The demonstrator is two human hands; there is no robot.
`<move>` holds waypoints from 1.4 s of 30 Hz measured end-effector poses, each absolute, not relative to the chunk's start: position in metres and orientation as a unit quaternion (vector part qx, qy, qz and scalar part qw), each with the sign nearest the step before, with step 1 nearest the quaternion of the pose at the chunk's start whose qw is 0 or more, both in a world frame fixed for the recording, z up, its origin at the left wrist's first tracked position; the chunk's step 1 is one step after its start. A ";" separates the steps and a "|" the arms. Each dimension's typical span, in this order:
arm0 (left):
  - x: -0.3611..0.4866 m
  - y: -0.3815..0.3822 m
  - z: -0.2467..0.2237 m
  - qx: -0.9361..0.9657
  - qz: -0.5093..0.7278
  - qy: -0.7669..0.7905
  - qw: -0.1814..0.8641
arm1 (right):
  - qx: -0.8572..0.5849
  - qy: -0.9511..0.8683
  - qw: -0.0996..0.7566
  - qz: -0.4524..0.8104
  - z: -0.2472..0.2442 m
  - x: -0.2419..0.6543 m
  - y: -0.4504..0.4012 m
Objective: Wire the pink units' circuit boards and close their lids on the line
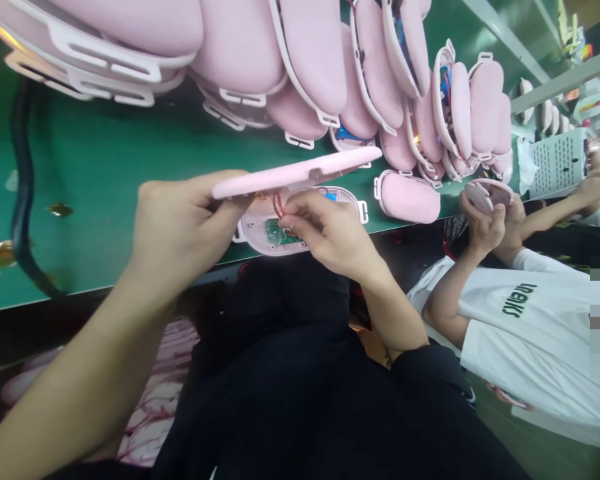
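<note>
My left hand (185, 223) grips one end of a pink cover (300, 172), which is tilted up over an open pink casing (275, 248) at the table's front edge. Inside the casing a green circuit board (274, 231) and a bit of blue show. Between the cover and the casing, my right hand (330, 230) pinches red wires (279, 204) with thumb and fingers closed. The fingertips partly hide the board and the wire ends.
Many pink casings (315, 60) are piled along the back of the green table (105, 153). A closed one (410, 197) lies right of my hands. A black cable (24, 193) crosses the left. A co-worker's hands (485, 223) hold a pink part at the right.
</note>
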State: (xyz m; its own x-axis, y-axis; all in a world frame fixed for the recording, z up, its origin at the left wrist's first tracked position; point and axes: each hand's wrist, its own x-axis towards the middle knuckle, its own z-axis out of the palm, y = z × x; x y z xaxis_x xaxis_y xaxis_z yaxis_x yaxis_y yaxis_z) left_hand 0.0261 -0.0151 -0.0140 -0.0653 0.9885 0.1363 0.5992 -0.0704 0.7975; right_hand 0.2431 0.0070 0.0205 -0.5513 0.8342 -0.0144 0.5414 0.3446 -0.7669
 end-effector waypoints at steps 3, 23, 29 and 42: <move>0.025 -0.015 -0.014 0.641 0.368 0.624 0.256 | -0.446 -0.739 0.211 0.459 0.013 0.244 0.007; 0.023 -0.016 -0.015 0.672 0.382 0.585 0.245 | -0.527 -0.820 0.212 0.072 0.019 0.236 -0.025; 0.023 -0.017 -0.018 0.681 0.391 0.576 0.228 | -0.551 -0.816 0.170 0.047 0.019 0.226 -0.026; 0.022 -0.021 -0.018 0.687 0.398 0.565 0.225 | -0.499 -0.801 0.264 0.200 0.015 0.232 -0.023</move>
State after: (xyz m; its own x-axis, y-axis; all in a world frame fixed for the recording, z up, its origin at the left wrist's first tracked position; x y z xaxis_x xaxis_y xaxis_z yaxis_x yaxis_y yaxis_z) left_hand 0.0218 -0.0209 -0.0184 0.0448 0.9552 0.2925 0.5982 -0.2601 0.7580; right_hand 0.2324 -0.0232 0.0152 -0.3619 0.9051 0.2231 0.6940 0.4214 -0.5838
